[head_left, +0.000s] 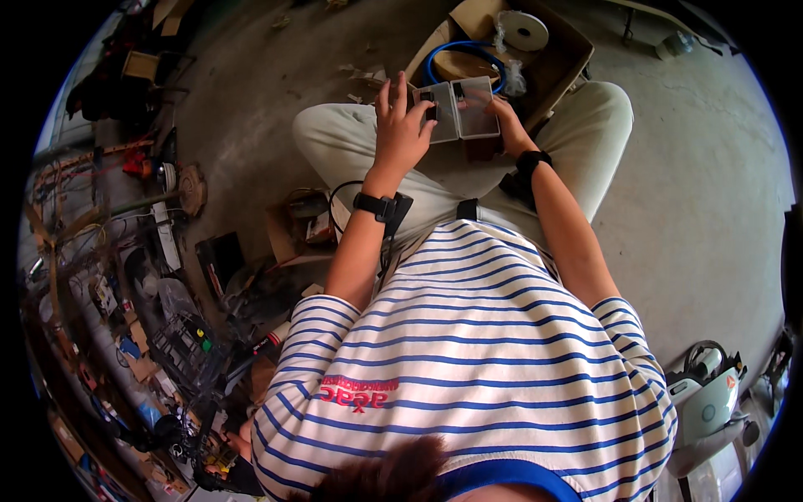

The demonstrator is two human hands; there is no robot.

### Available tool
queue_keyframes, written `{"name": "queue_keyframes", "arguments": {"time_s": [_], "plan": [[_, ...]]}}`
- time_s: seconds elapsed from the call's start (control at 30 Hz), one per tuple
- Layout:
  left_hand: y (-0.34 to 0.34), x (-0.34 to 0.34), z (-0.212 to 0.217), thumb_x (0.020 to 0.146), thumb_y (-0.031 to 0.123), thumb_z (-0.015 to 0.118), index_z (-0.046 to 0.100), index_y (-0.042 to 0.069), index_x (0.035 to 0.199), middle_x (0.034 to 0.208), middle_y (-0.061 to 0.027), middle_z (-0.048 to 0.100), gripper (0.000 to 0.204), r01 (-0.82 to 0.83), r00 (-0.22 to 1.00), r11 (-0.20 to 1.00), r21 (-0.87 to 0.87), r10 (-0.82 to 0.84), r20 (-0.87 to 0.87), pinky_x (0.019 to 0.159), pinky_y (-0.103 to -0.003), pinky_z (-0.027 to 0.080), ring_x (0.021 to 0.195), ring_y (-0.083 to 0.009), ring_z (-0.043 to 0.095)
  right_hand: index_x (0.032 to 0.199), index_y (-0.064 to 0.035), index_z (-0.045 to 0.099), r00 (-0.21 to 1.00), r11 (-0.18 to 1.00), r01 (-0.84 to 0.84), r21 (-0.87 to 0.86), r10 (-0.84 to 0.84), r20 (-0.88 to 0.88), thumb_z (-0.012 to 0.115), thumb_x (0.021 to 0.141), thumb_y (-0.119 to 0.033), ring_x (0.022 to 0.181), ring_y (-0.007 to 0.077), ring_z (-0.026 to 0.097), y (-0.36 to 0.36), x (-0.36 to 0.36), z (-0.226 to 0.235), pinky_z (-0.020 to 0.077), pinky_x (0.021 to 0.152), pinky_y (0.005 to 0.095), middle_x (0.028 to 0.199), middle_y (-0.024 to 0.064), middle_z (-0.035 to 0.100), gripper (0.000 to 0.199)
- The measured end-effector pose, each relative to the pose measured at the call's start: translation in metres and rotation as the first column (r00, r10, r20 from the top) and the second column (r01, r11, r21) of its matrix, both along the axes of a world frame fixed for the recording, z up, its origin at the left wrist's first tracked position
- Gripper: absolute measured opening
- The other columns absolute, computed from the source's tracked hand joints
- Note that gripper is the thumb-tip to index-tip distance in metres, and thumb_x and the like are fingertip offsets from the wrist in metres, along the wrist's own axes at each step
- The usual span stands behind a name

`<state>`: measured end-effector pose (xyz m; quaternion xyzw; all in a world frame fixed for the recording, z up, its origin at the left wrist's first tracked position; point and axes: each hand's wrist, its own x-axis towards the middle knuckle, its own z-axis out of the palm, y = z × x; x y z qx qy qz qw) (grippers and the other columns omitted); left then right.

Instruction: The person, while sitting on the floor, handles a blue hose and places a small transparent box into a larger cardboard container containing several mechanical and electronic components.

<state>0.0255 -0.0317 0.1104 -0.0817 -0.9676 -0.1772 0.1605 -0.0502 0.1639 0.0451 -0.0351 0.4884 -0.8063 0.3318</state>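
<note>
A clear plastic case (pixel 457 132) lies opened out in two halves above my lap. My right hand (pixel 512 124) grips its right side, fingers partly hidden by the case. At the left half, the thumb and forefinger of my left hand (pixel 401 127) close on a small dark piece (pixel 432 112), too small to name; the other fingers point up and away. Another little dark item shows through the case's right half, near its hinge. Under the right half sits something dark reddish-brown, mostly covered.
Beyond my knees stands a large cardboard box (pixel 562 63) holding a blue coiled hose (pixel 431 63), a white spool (pixel 525 32) and clear plastic bags. A smaller carton (pixel 284 230) is by my left thigh. Tools and parts clutter the left side; a white-and-grey machine (pixel 711 397) stands at lower right.
</note>
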Motion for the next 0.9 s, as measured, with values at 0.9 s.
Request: {"name": "queue_keyframes", "arguments": {"time_s": [0.9], "plan": [[0.008, -0.024, -0.024, 0.076, 0.017, 0.065, 0.044, 0.011, 0.125, 0.139, -0.0255, 0.024, 0.054, -0.028, 0.996, 0.972, 0.234, 0.008, 0.086, 0.096, -0.041, 0.037, 0.121, -0.0404, 0.036, 0.119, -0.0024, 0.052, 1.0, 0.999, -0.021, 0.03, 0.021, -0.01, 0.04, 0.079, -0.016, 0.087, 0.0154, 0.052, 0.0, -0.003, -0.014, 0.0393, 0.079, 0.0253, 0.105, 0.0057, 0.059, 0.043]]}}
